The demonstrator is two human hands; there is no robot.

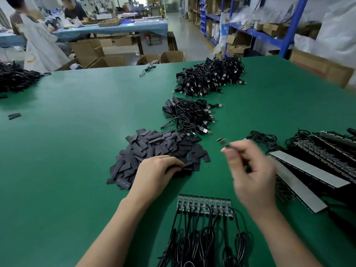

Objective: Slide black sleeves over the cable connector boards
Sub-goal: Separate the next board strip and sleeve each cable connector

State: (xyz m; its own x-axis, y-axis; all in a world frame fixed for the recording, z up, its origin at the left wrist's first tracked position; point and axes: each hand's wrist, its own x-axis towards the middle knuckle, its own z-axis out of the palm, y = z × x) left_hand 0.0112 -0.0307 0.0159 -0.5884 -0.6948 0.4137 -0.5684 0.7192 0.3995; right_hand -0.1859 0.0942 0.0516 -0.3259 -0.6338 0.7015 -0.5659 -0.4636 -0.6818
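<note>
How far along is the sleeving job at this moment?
Done, apparently: the cable pile beyond shows sleeved ends. In hand: the left hand grips a sleeve at the sleeve pile; the right hand pinches a blurred connector. Left: the row of bare boards nearest the person.

No text, label or number can be read here. A small red display glows on the grey box under the far blue-covered table, but its digits are too small to tell. The blue print on the white bag beside the blue shelf is too blurred to read.
</note>
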